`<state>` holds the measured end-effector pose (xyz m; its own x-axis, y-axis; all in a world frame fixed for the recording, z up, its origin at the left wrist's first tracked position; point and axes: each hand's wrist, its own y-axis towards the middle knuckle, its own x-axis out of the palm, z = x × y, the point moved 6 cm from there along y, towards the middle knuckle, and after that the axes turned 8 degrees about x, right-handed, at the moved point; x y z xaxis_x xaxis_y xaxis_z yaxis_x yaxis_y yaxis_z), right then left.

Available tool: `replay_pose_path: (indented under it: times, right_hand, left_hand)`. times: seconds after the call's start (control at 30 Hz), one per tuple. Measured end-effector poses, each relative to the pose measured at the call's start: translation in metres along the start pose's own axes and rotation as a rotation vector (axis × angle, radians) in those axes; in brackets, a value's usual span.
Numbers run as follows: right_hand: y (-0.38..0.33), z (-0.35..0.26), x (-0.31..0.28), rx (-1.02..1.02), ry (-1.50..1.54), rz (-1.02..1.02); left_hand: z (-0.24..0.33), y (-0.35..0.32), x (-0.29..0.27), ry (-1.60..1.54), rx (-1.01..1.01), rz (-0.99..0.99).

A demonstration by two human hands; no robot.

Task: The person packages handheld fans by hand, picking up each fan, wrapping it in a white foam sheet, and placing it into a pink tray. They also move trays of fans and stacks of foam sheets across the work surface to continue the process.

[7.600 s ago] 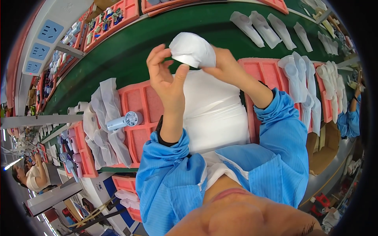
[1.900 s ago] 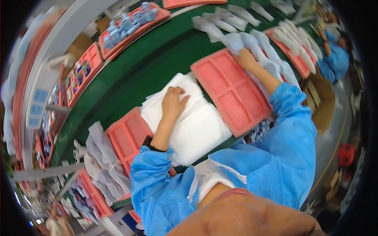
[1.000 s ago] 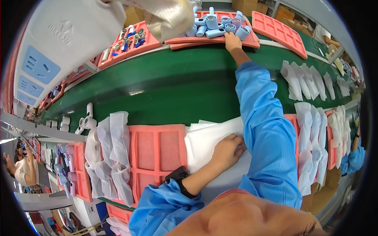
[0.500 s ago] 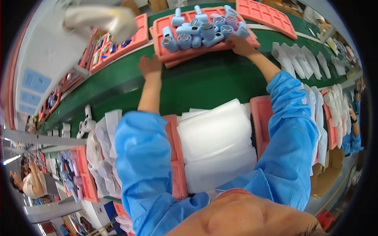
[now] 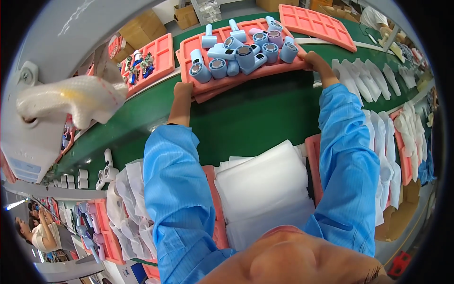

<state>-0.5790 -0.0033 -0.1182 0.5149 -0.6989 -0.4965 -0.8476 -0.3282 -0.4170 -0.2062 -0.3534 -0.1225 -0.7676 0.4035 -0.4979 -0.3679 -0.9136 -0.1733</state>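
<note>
A pink tray [image 5: 276, 69] lies across the far side of the green work surface [image 5: 250, 118], on top of another pink tray. It carries several light-blue hair dryers [image 5: 245, 57] and a lilac one [image 5: 275, 37], heaped with their round ends mostly upward. My left hand [image 5: 183, 89] is closed on the tray's near left corner. At its right end, my right hand [image 5: 318, 62] grips the rim, fingers partly hidden. Between my forearms, nearer to me, lies a stack of white translucent sheets [image 5: 262, 184].
Another pink tray [image 5: 317, 27] sits at the far right, and one with small parts [image 5: 163, 57] at the far left. White sleeves [image 5: 362, 78] lie on the right. A white wrapped object [image 5: 71, 97] hangs at the left, above white hair dryers [image 5: 109, 173].
Both hands, apart from or loosely beside the tray before, have closed on its two ends. The tray has shifted slightly left and nearer. In view, the wrapped object has moved down and left.
</note>
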Motion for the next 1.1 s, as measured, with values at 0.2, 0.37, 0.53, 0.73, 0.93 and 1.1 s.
replay_pose_path:
  times: [0.2, 0.37, 0.53, 0.73, 0.93, 1.1]
  right_hand:
    - [-0.007, -0.032, 0.001, 0.121, -0.16, 0.056]
    - [0.016, -0.029, 0.0, -0.088, -0.219, -0.055]
    - [0.018, -0.03, 0.018, 0.211, -0.14, 0.238]
    - [0.073, -0.03, 0.001, -0.421, -0.446, 0.31]
    - [-0.01, -0.046, -0.02, -0.844, -0.085, 0.316]
    - [-0.079, -0.064, -0.029, -0.715, 0.389, 0.259]
  left_hand:
    - [-0.011, 0.074, -0.017, -0.023, 0.077, -0.078]
    - [-0.005, 0.086, -0.006, -0.319, 0.041, -0.212]
    - [0.005, 0.045, -0.013, -0.245, 0.04, -0.104]
    - [0.052, 0.003, -0.04, 0.36, 1.024, 0.212]
    - [0.023, -0.05, -0.072, -0.735, 0.602, 0.079]
    - [0.014, -0.097, -0.133, -0.896, 0.466, 0.072]
